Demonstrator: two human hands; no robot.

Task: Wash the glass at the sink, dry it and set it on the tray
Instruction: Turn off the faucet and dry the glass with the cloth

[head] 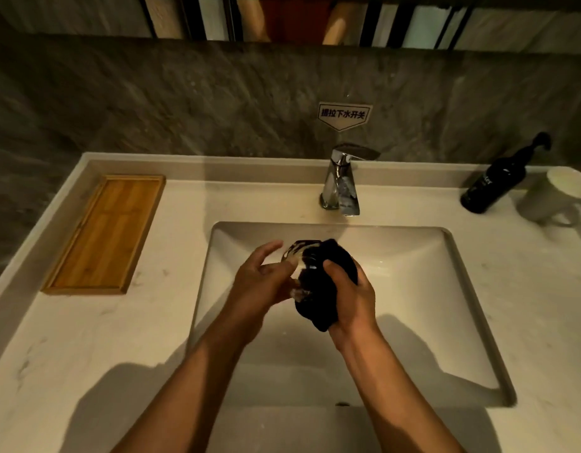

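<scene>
Glass [295, 261] in left hand [259, 282]; right hand [351, 299] clutches cloth [321, 282].

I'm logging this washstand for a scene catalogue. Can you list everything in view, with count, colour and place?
glass: one, clear, held over the basin, partly wrapped in the cloth
cloth: one, black, bunched around the glass
tray: one, brown wood, on the counter left of the basin
sink: one, off-white rectangular basin set in the counter
faucet: one, chrome, behind the basin, no water running
pump bottle: one, black, at the counter's far right
mug: one, white, beside the pump bottle
wall label: one, white with dark lettering, above the faucet
left hand: holds the glass
right hand: grips the cloth
</scene>
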